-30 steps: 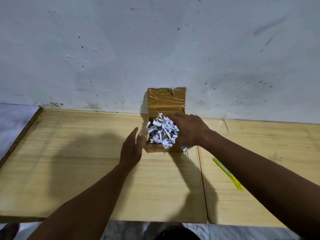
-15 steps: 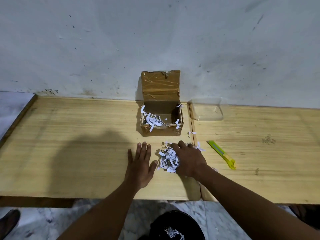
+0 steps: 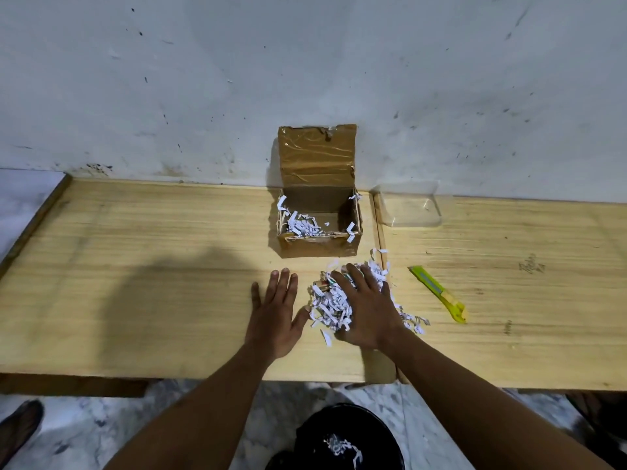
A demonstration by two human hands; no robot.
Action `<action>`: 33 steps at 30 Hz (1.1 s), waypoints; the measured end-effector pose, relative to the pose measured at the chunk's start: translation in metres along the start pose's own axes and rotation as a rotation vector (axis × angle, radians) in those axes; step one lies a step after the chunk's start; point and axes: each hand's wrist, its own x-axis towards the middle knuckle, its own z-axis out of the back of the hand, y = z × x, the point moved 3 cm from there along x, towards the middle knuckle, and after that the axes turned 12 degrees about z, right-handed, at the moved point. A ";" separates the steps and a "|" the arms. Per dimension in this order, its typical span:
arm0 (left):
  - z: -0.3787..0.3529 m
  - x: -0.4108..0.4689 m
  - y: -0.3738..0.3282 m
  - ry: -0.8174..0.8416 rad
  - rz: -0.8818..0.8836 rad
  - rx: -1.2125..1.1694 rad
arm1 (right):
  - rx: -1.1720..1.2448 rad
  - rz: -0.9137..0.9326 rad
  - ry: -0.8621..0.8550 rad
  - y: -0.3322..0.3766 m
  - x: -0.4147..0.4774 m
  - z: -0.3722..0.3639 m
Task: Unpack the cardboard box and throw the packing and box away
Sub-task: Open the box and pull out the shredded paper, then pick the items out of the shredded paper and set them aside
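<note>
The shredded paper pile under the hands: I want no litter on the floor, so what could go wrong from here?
1. The shredded paper is loose; strips already trail past the right hand, so sweeping it toward the black bin below may scatter some onto the floor.
2. Something coloured shows within the pile; an unpacked item could get binned.
3. The cardboard box still holds shreds that could spill if tipped.
</note>
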 end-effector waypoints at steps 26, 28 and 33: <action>0.045 0.010 -0.077 -0.004 -0.340 -0.243 | 0.497 -0.168 -0.433 -0.060 -0.046 0.036; 0.045 0.012 -0.057 0.010 -0.362 -0.298 | 0.522 -0.180 -0.453 -0.060 -0.046 0.036; 0.054 0.016 -0.006 -0.095 -0.107 -0.209 | 0.489 -0.110 -0.476 -0.057 -0.044 0.040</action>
